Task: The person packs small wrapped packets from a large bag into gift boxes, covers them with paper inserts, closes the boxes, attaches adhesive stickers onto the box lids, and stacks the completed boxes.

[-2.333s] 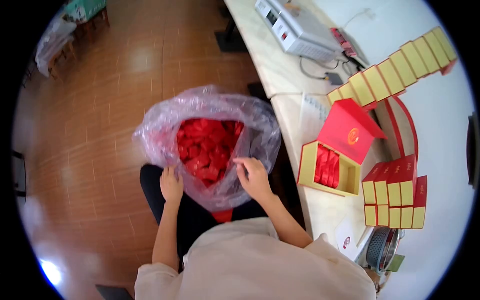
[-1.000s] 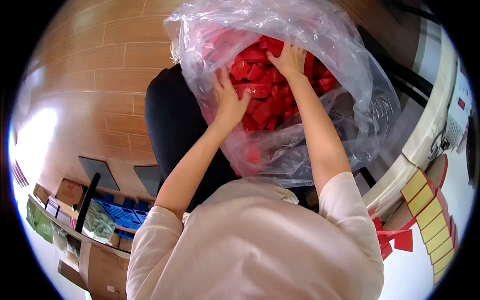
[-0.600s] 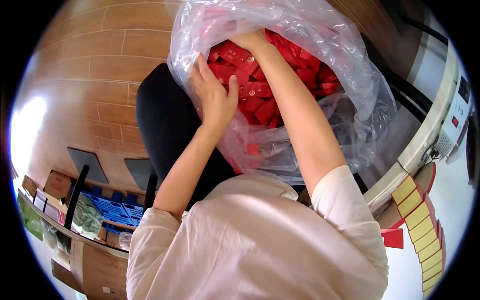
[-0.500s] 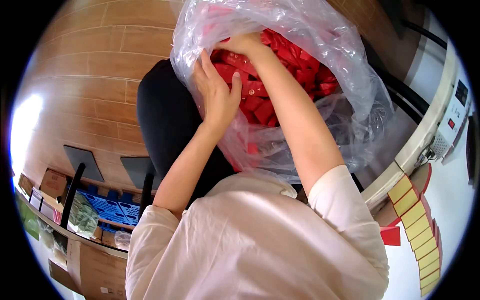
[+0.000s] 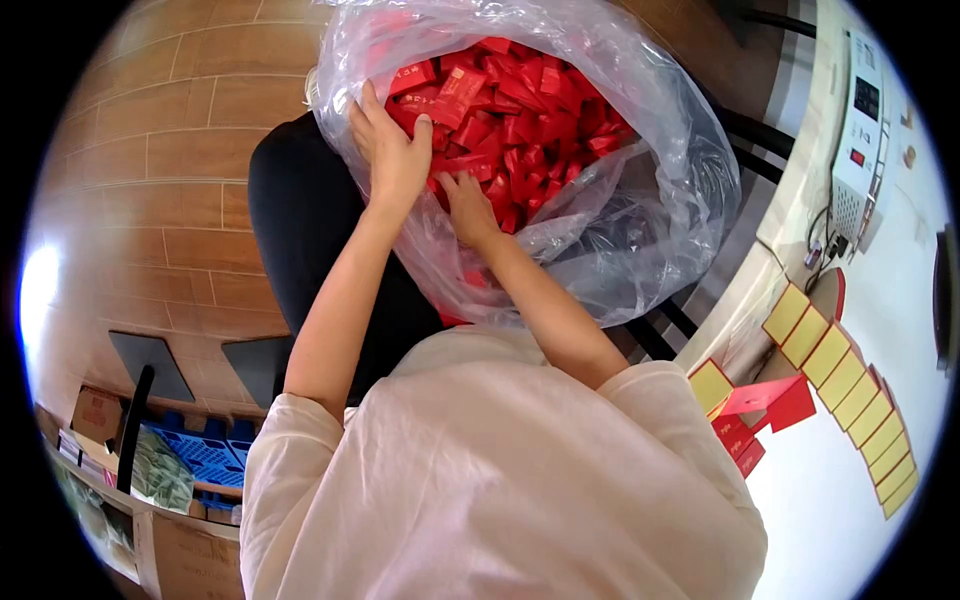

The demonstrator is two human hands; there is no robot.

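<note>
Left hand (image 5: 395, 155), spread wide, should brace the plastic bag (image 5: 665, 120) beneath it while right hand (image 5: 470, 210), hold unclear, parts red packets (image 5: 530, 120) at its fingertips.

My loose cream shirt (image 5: 490, 470): short wide sleeves (image 5: 288, 455), soft creases down front. My trousers (image 5: 300, 215): plain black.

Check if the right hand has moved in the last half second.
Yes: against the plastic bag, the right hand has come back toward the pale shirt.
</note>
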